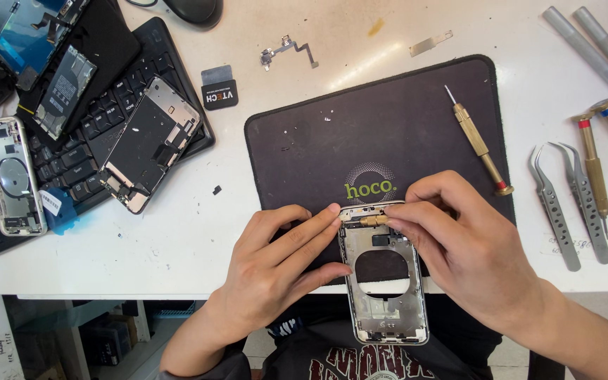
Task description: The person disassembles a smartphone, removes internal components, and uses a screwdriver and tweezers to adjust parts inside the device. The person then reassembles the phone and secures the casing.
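Overhead, a white worktop (177,239) carries a dark rectangular work mat (360,134), the landmark for everything else. Left of the mat lies a black keyboard (86,148) with a stripped phone chassis (150,144) resting on it, and a second phone frame (10,176) lies farther left of the mat. Right of the mat lie two grey rods (596,53), two brass screwdrivers (594,169) and two steel tweezers (564,211). On the mat's right part lies another brass screwdriver (478,141). Above the mat's top edge sit a small flex cable (286,51) and a thin metal strip (431,43).

At the mat's near edge, an empty silver phone housing (385,274) with a round opening in its back hangs partly over the worktop's edge toward the person. The left hand (276,271) grips the housing's left side, fingers pressed along its top corner. The right hand (459,239) pinches a small brass tool (374,220) against the housing's top edge, fingers closed around it.
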